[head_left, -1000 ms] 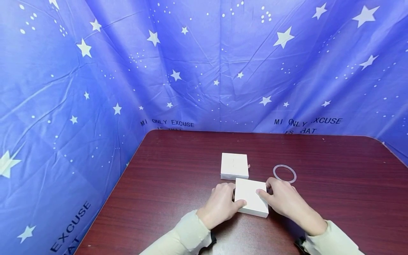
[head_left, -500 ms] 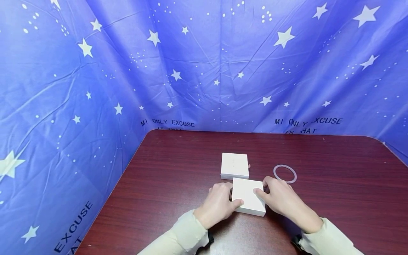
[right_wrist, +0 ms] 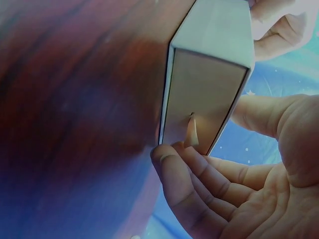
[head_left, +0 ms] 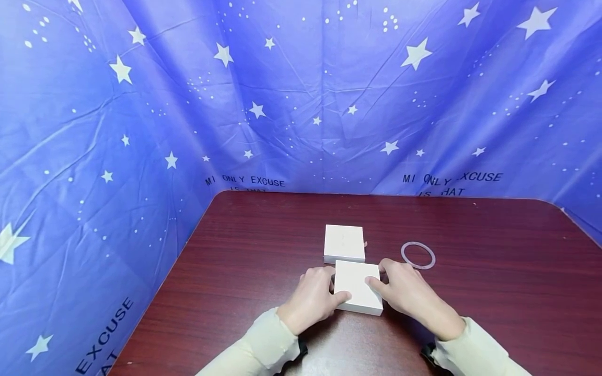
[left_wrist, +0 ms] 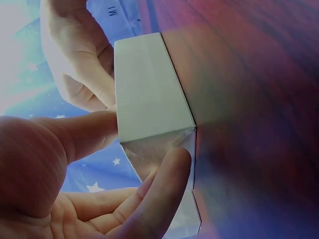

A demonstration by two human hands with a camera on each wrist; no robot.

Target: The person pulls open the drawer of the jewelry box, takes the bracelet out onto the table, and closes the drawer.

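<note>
Near white box [head_left: 358, 285] sits between both hands, near side of the surface [head_left: 226, 271], right of its middle; whether it touches down or is slightly lifted, can't tell. Left hand [head_left: 310, 297]: grip narrow, holding the box at its left side, thumb on the near left corner of the top, other fingers along the left end. Right hand [head_left: 409, 292]: grip also narrow on the same box, thumb over the top by the right edge, fingertips at the right end, toward the far corner. Right wrist view: that end is a recessed tan panel [right_wrist: 207, 92] with a small pale tab [right_wrist: 191, 133] sticking out; fingertips just beside the tab, contact unclear. Far white box [head_left: 344, 241], flat on the surface, lies just beyond the held one and a bit left, faint marking on top, small tab at its right side; can't tell if the two boxes touch. Pale translucent ring [head_left: 402, 252] lies flat, right of the far box and just beyond the right hand. Both arms in cream sleeves, black band at each wrist. Blue curtain [head_left: 291, 78] with white stars, dots and black lettering hangs along the far, left and right sides.
</note>
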